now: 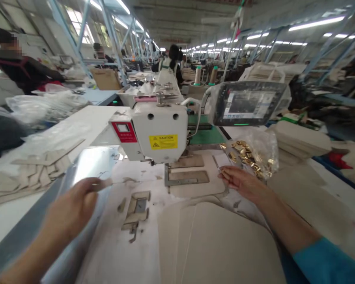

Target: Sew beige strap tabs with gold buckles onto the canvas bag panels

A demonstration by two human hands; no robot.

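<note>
Job looks mid-cycle, judging by the layout. One beige panel lies flat under the sewing machine, w/ the metal clamp frame over its L part; no needle or finished seam can be made out, so can't say if stitching's done on this pc.

R hand is at the panel's R edge, thumb & fingertips pinched on what looks like a small gold fitting, partly hidden; can't tell if it's fixed to the panel or loose. L hand is off to the L, well apart from the panel, fingers curled, blurred; can't tell if anything's in it.

Left to do, prob. plenty: a fanned stack of panels sits in front on the bench, no fittings visible on top, and a pile of gold fittings lies by a clear plastic bag just beyond the R hand. Another stack of beige pcs is further R; unclear whether done or waiting. Metal template lies L of the clamp frame, apart from it. Screen is lit, text too small to read.
</note>
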